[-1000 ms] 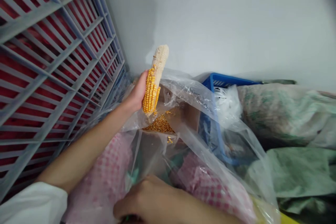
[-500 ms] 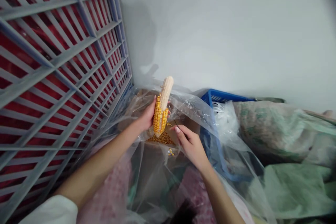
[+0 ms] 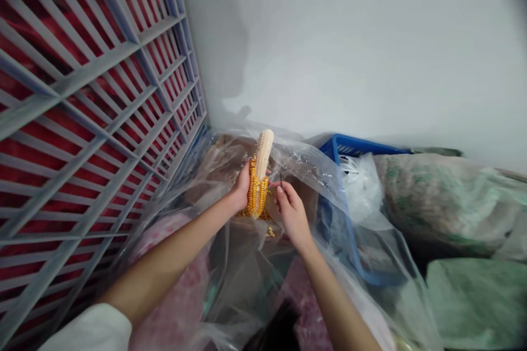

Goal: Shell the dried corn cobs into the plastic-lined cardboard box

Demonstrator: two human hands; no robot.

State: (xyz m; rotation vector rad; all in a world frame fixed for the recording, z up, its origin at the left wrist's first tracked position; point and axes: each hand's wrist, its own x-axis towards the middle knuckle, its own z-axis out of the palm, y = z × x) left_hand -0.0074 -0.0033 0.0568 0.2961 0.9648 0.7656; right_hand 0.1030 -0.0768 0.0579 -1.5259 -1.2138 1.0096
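Observation:
My left hand (image 3: 241, 189) grips a corn cob (image 3: 259, 175) upright; its upper half is stripped white and its lower half still carries yellow kernels. My right hand (image 3: 290, 209) is closed in a pinch around a thin dark pointed tool (image 3: 280, 180), its tip close beside the cob's kernel rows. Under the cob lies a heap of loose kernels (image 3: 267, 219) inside a brown box lined with clear plastic sheet (image 3: 313, 170).
A grey lattice crate wall (image 3: 90, 93) with red behind it stands on the left. A blue plastic basket (image 3: 349, 148) sits right of the box, with green-tinted sacks (image 3: 444, 203) further right. A pale wall rises behind. Pink checked cloth (image 3: 173, 285) shows under the plastic.
My right hand has come up from the bottom of the view to the cob with the thin tool. The cob has been lowered slightly toward the kernel heap.

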